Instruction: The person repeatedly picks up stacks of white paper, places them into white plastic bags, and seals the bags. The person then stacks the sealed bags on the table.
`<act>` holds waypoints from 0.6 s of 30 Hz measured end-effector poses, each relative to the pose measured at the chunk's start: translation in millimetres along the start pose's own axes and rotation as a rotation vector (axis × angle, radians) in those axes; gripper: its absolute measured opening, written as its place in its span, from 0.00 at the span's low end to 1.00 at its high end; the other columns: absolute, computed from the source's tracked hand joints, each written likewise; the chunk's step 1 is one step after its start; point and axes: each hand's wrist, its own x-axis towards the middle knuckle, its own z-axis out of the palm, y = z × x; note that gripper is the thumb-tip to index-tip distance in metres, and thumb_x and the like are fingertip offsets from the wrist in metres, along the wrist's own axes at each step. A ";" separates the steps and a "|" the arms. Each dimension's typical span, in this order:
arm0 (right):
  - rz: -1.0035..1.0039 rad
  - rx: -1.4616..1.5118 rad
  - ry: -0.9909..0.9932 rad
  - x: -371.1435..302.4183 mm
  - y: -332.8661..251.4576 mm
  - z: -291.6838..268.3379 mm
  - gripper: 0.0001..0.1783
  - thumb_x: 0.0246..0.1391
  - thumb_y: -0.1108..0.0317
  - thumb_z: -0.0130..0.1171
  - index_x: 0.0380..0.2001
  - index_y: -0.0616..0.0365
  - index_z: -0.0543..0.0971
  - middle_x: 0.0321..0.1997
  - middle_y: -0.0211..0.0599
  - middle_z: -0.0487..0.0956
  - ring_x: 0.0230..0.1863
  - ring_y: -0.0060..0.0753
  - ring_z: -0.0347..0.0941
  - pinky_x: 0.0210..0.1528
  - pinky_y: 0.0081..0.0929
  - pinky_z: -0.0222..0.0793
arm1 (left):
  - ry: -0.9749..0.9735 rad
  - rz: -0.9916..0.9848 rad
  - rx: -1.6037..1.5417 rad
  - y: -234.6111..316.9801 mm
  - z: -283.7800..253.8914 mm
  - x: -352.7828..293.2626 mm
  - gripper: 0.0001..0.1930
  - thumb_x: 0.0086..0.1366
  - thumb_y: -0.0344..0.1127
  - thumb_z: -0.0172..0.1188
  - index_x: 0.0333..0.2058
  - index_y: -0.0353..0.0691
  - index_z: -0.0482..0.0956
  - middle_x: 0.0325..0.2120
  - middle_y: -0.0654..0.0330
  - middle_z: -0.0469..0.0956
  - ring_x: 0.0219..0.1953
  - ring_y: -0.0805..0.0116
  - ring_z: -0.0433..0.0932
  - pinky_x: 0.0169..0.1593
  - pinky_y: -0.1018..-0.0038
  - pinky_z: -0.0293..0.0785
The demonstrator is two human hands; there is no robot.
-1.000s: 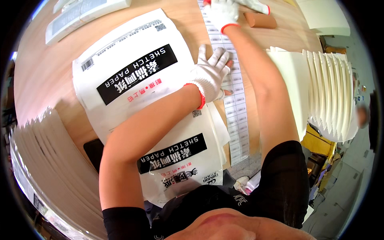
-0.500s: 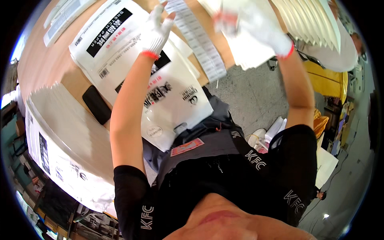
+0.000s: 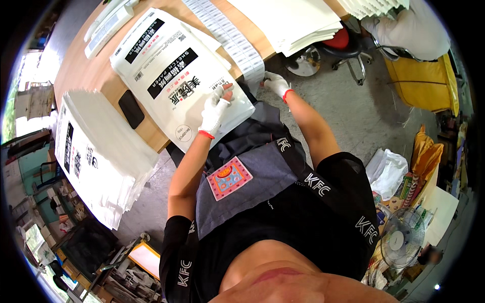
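A white plastic bag of sketch paper (image 3: 169, 86) with black printed bands lies on the pile in front of me, its near end over my lap. My left hand (image 3: 216, 110), in a white glove with a red cuff and bare fingertips, rests open on the bag's right part, fingers slightly apart. A long pale strip of labels (image 3: 227, 38) runs down the table to the right of the bag and bends over the near edge. At that lower end, my right hand (image 3: 277, 85), gloved the same way, has its fingers closed on the strip's edge.
At the left edge stands a tall stack of packed bags (image 3: 101, 156); a black phone (image 3: 131, 109) lies between stack and bag. White paper (image 3: 288, 22) is piled at the far right of the table. Beyond are a stool (image 3: 348, 48), a yellow bundle (image 3: 422, 83) and a fan (image 3: 401, 237).
My right hand has come down from the paper pile to the end of the label strip. My left hand has moved nearer, onto the bag, which now lies straighter on the pile.
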 end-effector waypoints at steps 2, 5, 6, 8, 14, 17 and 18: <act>-0.087 -0.054 -0.018 -12.8 -14.5 8.4 0.17 0.48 0.72 0.53 0.44 0.55 0.77 0.29 0.31 0.78 0.31 0.23 0.70 0.38 0.23 0.67 | -0.003 -0.101 0.118 -18.9 0.5 -5.3 0.23 0.66 0.43 0.54 0.54 0.35 0.70 0.39 0.58 0.78 0.32 0.74 0.77 0.35 0.77 0.73; -0.139 -0.080 0.007 -75.4 -107.2 -8.0 0.18 0.49 0.75 0.58 0.46 0.53 0.77 0.24 0.26 0.75 0.27 0.19 0.66 0.34 0.19 0.65 | 0.015 -0.326 0.120 -1.4 11.8 -14.9 0.26 0.65 0.43 0.55 0.57 0.36 0.67 0.36 0.56 0.79 0.25 0.74 0.76 0.29 0.77 0.74; -0.167 -0.033 0.043 -91.9 -127.1 -11.8 0.18 0.48 0.76 0.60 0.46 0.53 0.77 0.24 0.25 0.75 0.27 0.18 0.65 0.33 0.20 0.65 | 0.077 -0.306 -0.040 -4.5 23.7 -11.6 0.21 0.67 0.43 0.54 0.55 0.41 0.68 0.22 0.60 0.73 0.20 0.72 0.73 0.25 0.78 0.71; -0.267 0.011 0.086 -113.0 -144.2 -18.0 0.14 0.47 0.78 0.61 0.40 0.56 0.77 0.23 0.25 0.75 0.26 0.18 0.63 0.33 0.19 0.64 | 0.045 -0.490 -0.357 -10.9 38.1 7.8 0.16 0.67 0.41 0.54 0.50 0.42 0.71 0.19 0.64 0.68 0.17 0.75 0.66 0.22 0.78 0.64; -0.743 -0.463 0.209 -133.8 -172.6 -38.3 0.08 0.42 0.73 0.64 0.21 0.57 0.72 0.31 0.34 0.79 0.26 0.32 0.69 0.44 0.28 0.67 | 0.011 -0.562 -0.697 -1.7 60.9 26.5 0.09 0.63 0.28 0.49 0.41 0.37 0.74 0.20 0.68 0.63 0.15 0.79 0.57 0.18 0.82 0.56; -0.880 -0.661 0.305 -139.0 -188.6 -41.3 0.08 0.37 0.66 0.66 0.20 0.54 0.76 0.35 0.31 0.77 0.36 0.38 0.74 0.54 0.41 0.64 | 0.051 -0.522 -0.561 14.6 63.3 27.9 0.11 0.63 0.29 0.46 0.41 0.35 0.74 0.18 0.67 0.62 0.14 0.79 0.56 0.17 0.81 0.54; -0.961 -0.675 0.356 -141.1 -193.9 -42.3 0.08 0.36 0.67 0.66 0.20 0.53 0.77 0.35 0.31 0.77 0.39 0.39 0.74 0.55 0.41 0.64 | 0.039 -0.497 -0.535 21.7 64.9 25.6 0.10 0.62 0.30 0.47 0.40 0.34 0.74 0.18 0.68 0.62 0.14 0.80 0.55 0.16 0.80 0.53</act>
